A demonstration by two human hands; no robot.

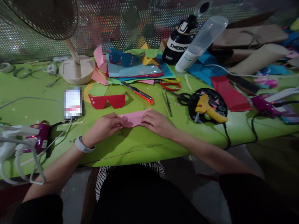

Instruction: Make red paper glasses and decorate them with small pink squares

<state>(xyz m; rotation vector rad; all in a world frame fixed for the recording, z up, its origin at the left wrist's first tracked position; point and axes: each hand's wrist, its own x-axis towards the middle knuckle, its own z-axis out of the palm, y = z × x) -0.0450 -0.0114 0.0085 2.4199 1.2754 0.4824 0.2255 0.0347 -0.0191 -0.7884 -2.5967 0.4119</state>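
A strip of pink paper [132,119] lies low over the green table, stretched between my two hands. My left hand [107,124] pinches its left end, with a pale band on the wrist. At its right end, my right hand [157,123] has its fingers closed on the paper. Just beyond stand red paper glasses [108,101], folded at the sides. An orange utility knife [141,93] and metal tweezers [167,103] lie farther off to the right. The undersides of my fingers are hidden.
A yellow glue gun [209,109] rests on a black tray [192,115] at right. Blue paper glasses [122,58] top a paper stack at the back. A fan [77,70], phone [73,102] and purple power strip [38,137] are at left; a black bottle [177,46] stands behind.
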